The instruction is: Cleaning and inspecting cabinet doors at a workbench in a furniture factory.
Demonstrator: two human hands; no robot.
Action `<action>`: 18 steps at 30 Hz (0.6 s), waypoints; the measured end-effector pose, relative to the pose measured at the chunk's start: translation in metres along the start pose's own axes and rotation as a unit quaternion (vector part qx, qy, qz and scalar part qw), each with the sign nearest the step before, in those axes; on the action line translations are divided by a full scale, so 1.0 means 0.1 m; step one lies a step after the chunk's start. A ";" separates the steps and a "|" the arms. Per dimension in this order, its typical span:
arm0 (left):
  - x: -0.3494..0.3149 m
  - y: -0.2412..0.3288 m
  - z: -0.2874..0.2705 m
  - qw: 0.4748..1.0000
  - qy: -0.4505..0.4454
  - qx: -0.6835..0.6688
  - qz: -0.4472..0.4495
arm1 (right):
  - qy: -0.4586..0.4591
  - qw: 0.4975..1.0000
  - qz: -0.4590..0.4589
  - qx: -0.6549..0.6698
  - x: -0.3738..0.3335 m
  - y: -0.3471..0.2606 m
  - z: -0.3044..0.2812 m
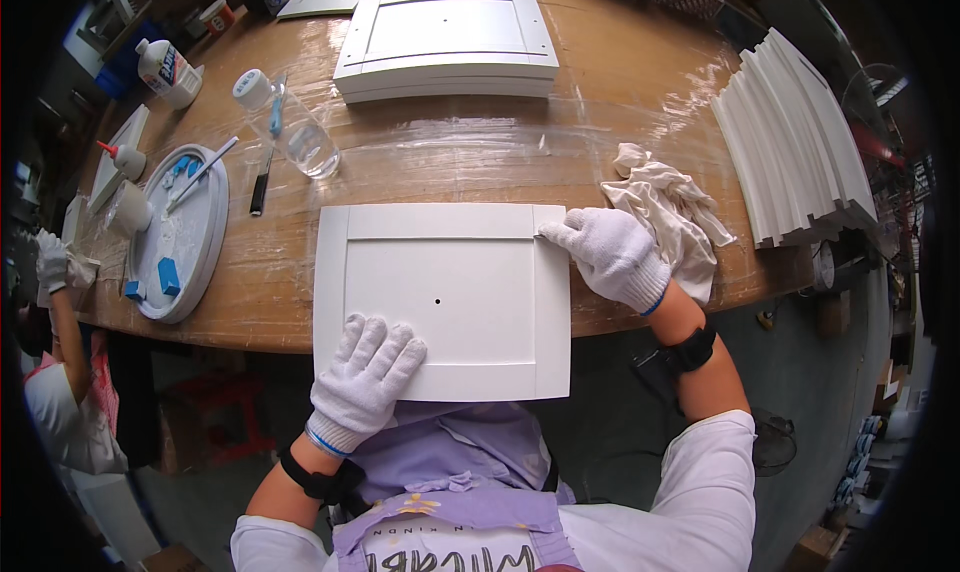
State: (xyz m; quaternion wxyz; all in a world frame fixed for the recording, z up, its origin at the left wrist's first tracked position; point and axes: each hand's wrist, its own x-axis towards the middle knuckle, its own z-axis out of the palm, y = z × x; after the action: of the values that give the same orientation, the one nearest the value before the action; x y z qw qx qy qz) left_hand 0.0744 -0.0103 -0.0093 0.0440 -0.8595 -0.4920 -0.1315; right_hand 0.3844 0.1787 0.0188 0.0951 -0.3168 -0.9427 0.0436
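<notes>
A white framed panel (440,272) with a small dark hole near its middle lies at the table's near edge, its near part jutting out toward my lap. My left hand (368,372), in a white knit glove, rests on the panel's lower left part with the fingers stretched out. At the upper right corner is my right hand (612,252), gloved the same way, with its thumb and finger pinched together on the frame. A tiny dark tip shows at the pinch, too small to name. Just right of that hand lies a crumpled cream cloth (668,197).
Beyond the panel is a stack of white panels (445,57); more panels (790,142) stand on edge at right. Left are a clear bottle (300,137), a black-handled tool (260,187), a round tray (205,262) with blue blocks, and a white jug (168,74). Another person's gloved hand (52,262) appears far left.
</notes>
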 end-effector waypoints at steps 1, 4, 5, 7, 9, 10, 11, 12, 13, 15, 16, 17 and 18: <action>-0.01 0.00 -0.01 1.000 -0.001 0.001 0.000 | 0.000 1.000 -0.001 0.001 0.00 0.01 0.01; 0.01 0.00 0.02 1.000 -0.002 -0.009 -0.001 | 0.014 1.000 0.009 0.003 0.01 0.00 -0.01; -0.01 0.00 0.02 1.000 -0.003 -0.009 -0.001 | 0.015 1.000 0.009 0.004 0.00 -0.01 0.00; -0.03 -0.01 0.04 1.000 -0.004 -0.019 -0.007 | 0.036 0.999 0.027 -0.024 -0.02 -0.03 0.05; -0.01 -0.01 0.03 1.000 -0.004 -0.012 -0.003 | 0.029 1.000 0.003 0.008 -0.11 -0.06 0.06; 0.00 0.00 0.03 1.000 -0.004 -0.004 0.004 | 0.013 1.000 -0.013 0.015 -0.15 -0.10 0.04; 0.00 0.00 0.02 1.000 -0.004 -0.004 0.003 | -0.004 0.999 -0.029 0.021 -0.16 -0.13 0.01; 0.00 0.00 0.01 1.000 -0.004 -0.006 0.000 | 0.006 0.999 -0.030 0.042 -0.13 -0.13 -0.02; 0.00 0.00 0.00 1.000 -0.004 -0.007 -0.003 | 0.005 0.999 -0.030 0.042 -0.09 -0.11 -0.01; -0.01 0.01 0.02 1.000 -0.004 -0.016 -0.006 | 0.071 0.997 0.025 -0.022 -0.08 -0.07 0.05; -0.02 0.01 0.02 1.000 -0.004 -0.024 -0.011 | 0.058 0.997 0.027 -0.035 -0.10 -0.06 0.05; -0.02 0.01 0.02 1.000 -0.005 -0.023 -0.012 | 0.059 0.997 0.026 -0.035 -0.12 -0.08 0.05; -0.01 0.01 0.01 1.000 -0.005 -0.017 -0.009 | 0.018 1.000 0.005 -0.004 -0.16 -0.11 0.05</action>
State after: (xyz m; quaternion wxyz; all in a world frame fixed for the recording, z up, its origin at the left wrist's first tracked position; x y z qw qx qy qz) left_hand 0.0746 -0.0113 -0.0104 0.0252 -0.8561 -0.4978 -0.1361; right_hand 0.3894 0.1598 0.0128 0.1106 -0.3228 -0.9393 0.0347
